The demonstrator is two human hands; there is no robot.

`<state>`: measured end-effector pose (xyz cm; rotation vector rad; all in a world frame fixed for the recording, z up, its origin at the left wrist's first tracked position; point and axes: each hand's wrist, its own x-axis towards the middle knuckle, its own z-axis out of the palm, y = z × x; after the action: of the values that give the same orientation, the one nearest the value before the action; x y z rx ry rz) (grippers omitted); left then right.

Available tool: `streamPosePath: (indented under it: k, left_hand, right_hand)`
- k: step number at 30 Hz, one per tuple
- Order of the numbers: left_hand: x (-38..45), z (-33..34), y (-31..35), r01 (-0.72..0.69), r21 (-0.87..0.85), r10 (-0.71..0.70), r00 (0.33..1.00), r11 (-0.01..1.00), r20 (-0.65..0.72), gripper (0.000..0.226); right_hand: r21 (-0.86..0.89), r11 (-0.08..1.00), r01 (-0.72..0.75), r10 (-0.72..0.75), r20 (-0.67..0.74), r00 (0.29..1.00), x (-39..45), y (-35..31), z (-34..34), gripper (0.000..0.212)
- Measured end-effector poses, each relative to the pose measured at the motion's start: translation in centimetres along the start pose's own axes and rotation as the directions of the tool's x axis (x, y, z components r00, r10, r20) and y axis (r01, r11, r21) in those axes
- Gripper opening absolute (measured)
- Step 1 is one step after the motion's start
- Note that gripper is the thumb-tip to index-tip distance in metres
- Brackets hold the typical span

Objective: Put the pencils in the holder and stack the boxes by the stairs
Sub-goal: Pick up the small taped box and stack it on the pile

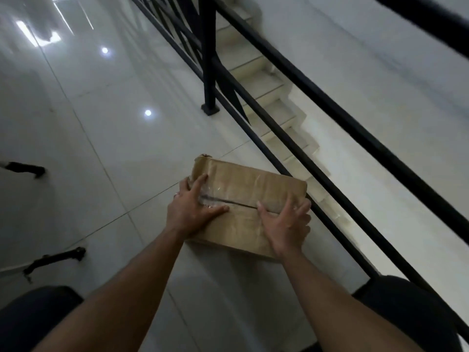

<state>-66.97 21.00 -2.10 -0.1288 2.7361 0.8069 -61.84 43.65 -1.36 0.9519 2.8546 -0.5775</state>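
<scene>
A brown cardboard box (248, 185), taped over its top seam, sits low over the white tiled floor beside the black stair railing. My left hand (195, 207) grips its left side, fingers spread over the top and the tape. My right hand (286, 222) clasps its near right corner, fingers curled over the edge. I cannot tell whether the box rests on the floor or is held just above it. No pencils, holder or other box are in view.
The black metal railing (312, 158) runs diagonally just right of the box, with a post (209, 72) bolted to the floor. White stairs (274, 97) descend beyond it. Dark furniture legs (54, 259) stand at the left. My knees show at the bottom corners.
</scene>
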Motion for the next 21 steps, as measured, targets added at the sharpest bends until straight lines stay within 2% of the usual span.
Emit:
streamPosePath:
  k: [2, 4, 16, 21]
  left_hand:
    - [0.6, 1.8, -0.9, -0.03, 0.089, 0.04, 0.992, 0.996, -0.122, 0.11]
    - [0.9, 2.2, -1.2, -0.049, 0.117, 0.068, 0.984, 0.992, -0.166, 0.11]
    - [0.3, 1.2, -0.5, -0.052, 0.092, 0.063, 0.991, 0.994, -0.115, 0.115]
    - [-1.8, -2.9, 2.2, -0.058, 0.074, 0.061, 0.997, 0.996, -0.043, 0.116]
  right_hand:
    - [-0.015, 1.0, 0.003, -0.004, -0.084, 0.996, 0.2, 0.2, 1.5, 0.092]
    - [-0.007, 1.0, 0.002, -0.003, -0.1, 0.995, 0.4, 0.3, 1.9, 0.091]
    - [0.026, 1.0, 0.011, -0.009, -0.08, 0.997, 0.1, 0.6, 1.7, 0.089]
    - [0.073, 0.997, 0.019, -0.018, -0.016, 1.0, -1.1, -0.8, -2.8, 0.089]
